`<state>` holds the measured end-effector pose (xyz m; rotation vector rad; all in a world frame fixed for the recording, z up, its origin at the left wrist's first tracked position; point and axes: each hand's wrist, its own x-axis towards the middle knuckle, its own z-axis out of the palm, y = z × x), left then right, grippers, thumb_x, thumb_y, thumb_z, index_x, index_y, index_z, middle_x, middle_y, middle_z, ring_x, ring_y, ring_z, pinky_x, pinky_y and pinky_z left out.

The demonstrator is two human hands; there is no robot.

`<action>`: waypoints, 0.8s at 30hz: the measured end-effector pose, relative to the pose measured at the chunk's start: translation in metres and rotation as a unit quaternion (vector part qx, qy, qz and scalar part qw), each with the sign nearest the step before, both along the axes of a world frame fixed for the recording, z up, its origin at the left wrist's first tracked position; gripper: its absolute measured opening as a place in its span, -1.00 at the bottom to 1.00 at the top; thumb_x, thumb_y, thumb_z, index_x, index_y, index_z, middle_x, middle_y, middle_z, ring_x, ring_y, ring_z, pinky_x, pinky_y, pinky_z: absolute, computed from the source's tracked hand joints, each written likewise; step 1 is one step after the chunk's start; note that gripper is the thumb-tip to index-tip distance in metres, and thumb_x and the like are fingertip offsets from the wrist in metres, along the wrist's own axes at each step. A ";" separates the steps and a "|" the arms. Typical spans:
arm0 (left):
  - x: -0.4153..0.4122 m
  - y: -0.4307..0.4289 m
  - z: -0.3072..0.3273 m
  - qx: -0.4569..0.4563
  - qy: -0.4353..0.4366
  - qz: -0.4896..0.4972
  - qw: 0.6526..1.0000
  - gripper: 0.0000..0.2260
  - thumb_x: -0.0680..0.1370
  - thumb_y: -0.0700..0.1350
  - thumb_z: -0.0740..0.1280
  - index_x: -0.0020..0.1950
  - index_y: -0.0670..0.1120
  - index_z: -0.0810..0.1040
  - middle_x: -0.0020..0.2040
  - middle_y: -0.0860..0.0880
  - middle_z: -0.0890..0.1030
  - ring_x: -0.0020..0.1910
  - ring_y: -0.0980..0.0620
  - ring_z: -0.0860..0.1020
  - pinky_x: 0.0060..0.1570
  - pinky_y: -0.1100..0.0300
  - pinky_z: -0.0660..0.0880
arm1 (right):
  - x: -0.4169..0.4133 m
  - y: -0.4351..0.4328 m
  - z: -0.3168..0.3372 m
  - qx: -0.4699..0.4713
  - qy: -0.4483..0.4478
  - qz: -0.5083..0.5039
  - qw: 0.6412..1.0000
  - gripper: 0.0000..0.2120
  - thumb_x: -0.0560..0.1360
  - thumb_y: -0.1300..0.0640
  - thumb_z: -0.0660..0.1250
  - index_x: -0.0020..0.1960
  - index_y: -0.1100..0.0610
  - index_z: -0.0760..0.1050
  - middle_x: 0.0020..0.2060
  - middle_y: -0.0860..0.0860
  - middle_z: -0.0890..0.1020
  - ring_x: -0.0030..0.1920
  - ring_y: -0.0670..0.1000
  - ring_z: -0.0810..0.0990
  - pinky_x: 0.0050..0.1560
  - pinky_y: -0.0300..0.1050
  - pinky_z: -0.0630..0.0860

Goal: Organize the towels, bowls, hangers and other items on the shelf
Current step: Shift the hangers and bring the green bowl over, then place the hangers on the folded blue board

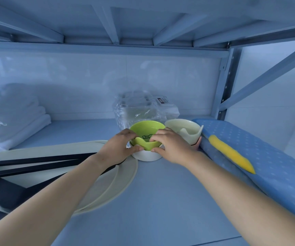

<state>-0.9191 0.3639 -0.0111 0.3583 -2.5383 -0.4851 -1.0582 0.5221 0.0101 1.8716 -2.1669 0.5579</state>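
Note:
A green bowl [145,129] with a white base [146,155] stands on the shelf board [161,201] in the middle of the head view. My left hand [118,148] grips its near left rim, thumb in front. My right hand [171,144] grips the near right rim, fingers curled over the edge. Right beside it stands a cream bowl [184,126] of the same shape. Folded white towels [13,114] are stacked at the far left.
A clear plastic pack [139,107] stands behind the bowls against the wall. A blue ironing board [260,157] with a yellow patch lies along the right side. A cream oval tray [118,183] and black bars [36,160] lie at the left front.

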 end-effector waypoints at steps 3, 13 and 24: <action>0.001 0.005 0.000 -0.006 0.006 0.021 1.000 -0.69 0.47 0.08 0.38 0.15 -0.02 0.53 0.14 0.08 0.46 0.06 0.08 0.48 -0.04 0.21 0.41 | 0.003 -0.002 -0.004 -0.006 0.003 -0.014 1.000 -0.81 0.50 0.06 0.33 0.08 0.09 0.55 -0.06 0.01 0.54 0.06 0.03 0.38 -0.04 -0.18 0.29; 0.026 0.016 -0.001 -0.024 -0.021 0.100 0.994 -0.46 0.47 0.14 0.35 0.38 0.06 0.28 0.35 0.13 0.31 0.12 0.05 0.51 0.01 0.10 0.48 | 0.007 0.002 0.003 -0.027 0.000 -0.021 0.999 -0.78 0.52 0.02 0.29 0.14 0.01 0.55 0.07 -0.06 0.56 0.18 0.00 0.41 0.05 -0.11 0.41; 0.106 0.024 -0.006 -0.029 -0.078 0.199 0.977 -0.53 0.41 0.20 0.34 0.26 0.09 0.40 0.20 0.14 0.45 0.14 0.07 0.50 0.09 0.12 0.45 | 0.061 -0.011 -0.007 -0.088 -0.024 0.111 0.990 -0.73 0.48 0.13 0.34 0.19 0.09 0.53 0.11 -0.02 0.55 0.17 0.03 0.43 0.13 -0.12 0.40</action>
